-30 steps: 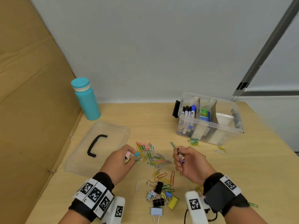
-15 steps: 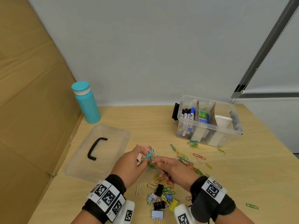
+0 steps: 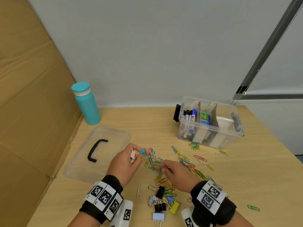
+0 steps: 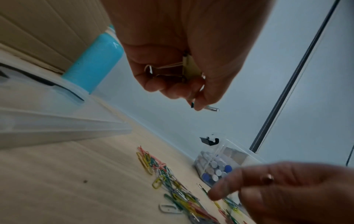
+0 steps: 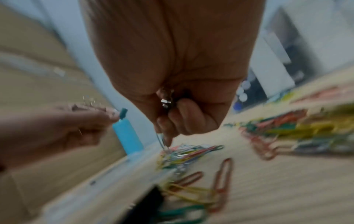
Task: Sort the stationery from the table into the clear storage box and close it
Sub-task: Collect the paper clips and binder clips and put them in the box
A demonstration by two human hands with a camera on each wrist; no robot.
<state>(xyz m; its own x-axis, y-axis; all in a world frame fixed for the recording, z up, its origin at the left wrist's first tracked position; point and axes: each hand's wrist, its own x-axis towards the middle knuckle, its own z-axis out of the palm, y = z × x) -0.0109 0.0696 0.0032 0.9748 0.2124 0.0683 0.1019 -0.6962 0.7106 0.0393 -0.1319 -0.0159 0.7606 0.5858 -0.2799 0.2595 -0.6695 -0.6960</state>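
My left hand (image 3: 136,154) hovers over the left end of the paper clip pile (image 3: 152,158) and grips small binder clips (image 3: 142,151), teal and pink. The left wrist view shows a gold binder clip (image 4: 189,68) held in my left hand (image 4: 191,97). My right hand (image 3: 162,167) reaches into the pile. In the blurred right wrist view my right hand (image 5: 164,136) pinches a thin paper clip (image 5: 160,140), with a metal piece (image 5: 165,100) tucked in its curled fingers. The open clear storage box (image 3: 213,129) stands at the back right with markers in it.
The box lid (image 3: 111,138) with its black handle lies to the left, beside a teal bottle (image 3: 86,104). More binder clips (image 3: 164,202) lie near the front edge. Loose paper clips (image 3: 194,145) are scattered toward the box. A cardboard wall (image 3: 32,95) borders the left.
My right hand came down from its raised position and moved left into the paper clip pile. My left hand stayed beside the pile, holding its binder clips.
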